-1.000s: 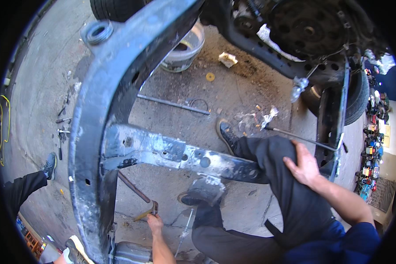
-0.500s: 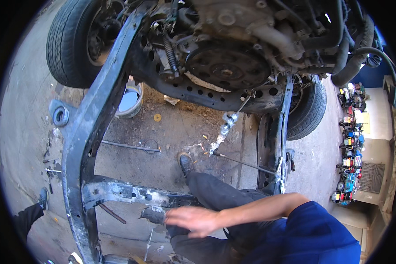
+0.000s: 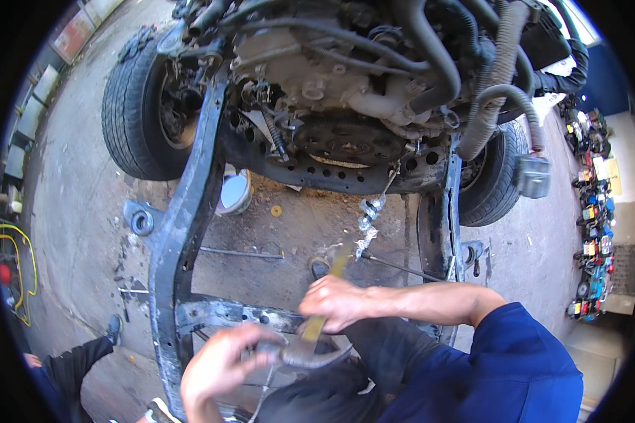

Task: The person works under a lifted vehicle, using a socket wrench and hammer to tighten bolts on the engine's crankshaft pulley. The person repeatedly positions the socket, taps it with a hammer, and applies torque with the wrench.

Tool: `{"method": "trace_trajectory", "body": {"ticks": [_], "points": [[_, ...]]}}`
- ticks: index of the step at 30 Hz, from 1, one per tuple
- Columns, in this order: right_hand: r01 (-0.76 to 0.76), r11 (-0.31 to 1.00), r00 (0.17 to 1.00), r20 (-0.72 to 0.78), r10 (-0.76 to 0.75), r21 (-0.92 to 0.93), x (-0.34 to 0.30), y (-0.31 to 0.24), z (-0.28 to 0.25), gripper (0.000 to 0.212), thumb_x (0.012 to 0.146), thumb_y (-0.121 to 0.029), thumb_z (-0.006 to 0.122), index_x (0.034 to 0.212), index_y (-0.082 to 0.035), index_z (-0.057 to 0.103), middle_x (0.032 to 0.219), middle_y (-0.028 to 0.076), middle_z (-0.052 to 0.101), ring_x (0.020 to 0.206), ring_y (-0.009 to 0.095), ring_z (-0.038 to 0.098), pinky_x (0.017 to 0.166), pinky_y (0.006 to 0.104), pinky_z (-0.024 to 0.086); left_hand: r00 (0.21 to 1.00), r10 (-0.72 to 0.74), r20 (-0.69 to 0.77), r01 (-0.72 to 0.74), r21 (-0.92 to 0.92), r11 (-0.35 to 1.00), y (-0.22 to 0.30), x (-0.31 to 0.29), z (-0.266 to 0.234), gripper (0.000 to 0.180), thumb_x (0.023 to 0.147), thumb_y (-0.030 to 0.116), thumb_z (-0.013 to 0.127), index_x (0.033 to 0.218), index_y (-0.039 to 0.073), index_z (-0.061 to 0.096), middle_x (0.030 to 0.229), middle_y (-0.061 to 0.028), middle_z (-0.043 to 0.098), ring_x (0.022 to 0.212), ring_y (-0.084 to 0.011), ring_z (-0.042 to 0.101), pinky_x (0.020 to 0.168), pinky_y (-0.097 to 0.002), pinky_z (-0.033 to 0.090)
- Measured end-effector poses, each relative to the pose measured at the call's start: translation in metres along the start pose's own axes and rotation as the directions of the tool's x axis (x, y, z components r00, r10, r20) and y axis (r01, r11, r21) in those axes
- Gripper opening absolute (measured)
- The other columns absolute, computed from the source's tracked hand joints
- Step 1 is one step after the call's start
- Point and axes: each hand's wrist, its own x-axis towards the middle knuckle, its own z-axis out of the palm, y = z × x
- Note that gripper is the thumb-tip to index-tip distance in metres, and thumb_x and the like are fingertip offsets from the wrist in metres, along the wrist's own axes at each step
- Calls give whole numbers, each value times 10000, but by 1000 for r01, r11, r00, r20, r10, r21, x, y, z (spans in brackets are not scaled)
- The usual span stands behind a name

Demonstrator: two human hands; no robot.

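Note:
My right hand (image 3: 331,303) is closed round the yellowish handle of what looks like a hammer (image 3: 307,354), whose dark curved metal head sits low over my lap. Left of that head is my left hand (image 3: 222,363), blurred by motion, thumb and fingers apart. Whether its fingertips touch the metal is too smeared to tell. Just beyond both hands runs the cross member (image 3: 219,314) of a bare vehicle frame, its paint worn and scraped. A dark part partly shows behind my left fingers.
Frame rails (image 3: 180,236) run along both sides, with an engine (image 3: 317,63) ahead and a tire (image 3: 137,116) at far left. A bucket (image 3: 234,192) and a thin rod (image 3: 240,252) are on the ground. Another person's shoe (image 3: 114,329) is at left; motorbikes (image 3: 593,233) line the right.
My left hand has come into view. The right hand, earlier reaching over the cross member, now grips the hammer handle farther right. The view has shifted, showing more to the left.

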Motion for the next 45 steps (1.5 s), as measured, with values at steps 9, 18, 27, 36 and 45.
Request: {"method": "trace_trajectory", "body": {"ticks": [9, 18, 27, 36, 45], "points": [[-348, 902, 826, -540, 164, -257, -97, 42, -59, 241, 699, -99, 755, 687, -39, 522, 611, 121, 554, 577, 347, 586, 529, 461, 437, 695, 535, -481, -353, 420, 836, 29, 245, -12, 404, 861, 117, 746, 1226, -15, 636, 1125, -204, 690, 1084, -362, 667, 939, -422, 526], [-486, 858, 370, -928, 28, -168, -145, 61, -31, 269, 739, -116, 803, 699, 2, 565, 632, 142, 581, 563, 290, 609, 521, 370, 438, 371, 927, 52, -518, 840, 160, 75, 438, 28, 515, 783, 99, 768, 1271, 57, 609, 1211, -106, 644, 1164, -309, 592, 1005, -423, 472], [-537, 834, 321, -945, 61, -129, -187, -1, -68, 291, 784, -188, 786, 721, -13, 563, 578, 121, 511, 502, 215, 573, 498, 338, 414, 430, 901, 62, -394, 911, 126, 86, 484, 43, 317, 842, 148, 734, 1147, 95, 662, 1124, -67, 666, 1022, -313, 645, 866, -418, 519], [-617, 774, 131, -952, 278, 141, -188, 85, -119, 315, 862, -264, 724, 844, 38, 635, 692, 233, 600, 572, 243, 548, 607, 392, 491, 208, 978, 28, -391, 919, 56, 77, 504, 46, 194, 828, 149, 745, 1008, 95, 695, 1026, -41, 672, 987, -290, 637, 862, -418, 496], [-699, 715, 194, -970, 149, -30, -193, 171, -127, 369, 817, -274, 764, 875, 37, 573, 775, 260, 645, 780, 467, 648, 673, 475, 531, 167, 984, 65, -289, 957, -15, 68, 516, 45, 304, 820, 187, 765, 1116, 140, 712, 1074, -21, 643, 979, -256, 634, 838, -406, 485]]}}
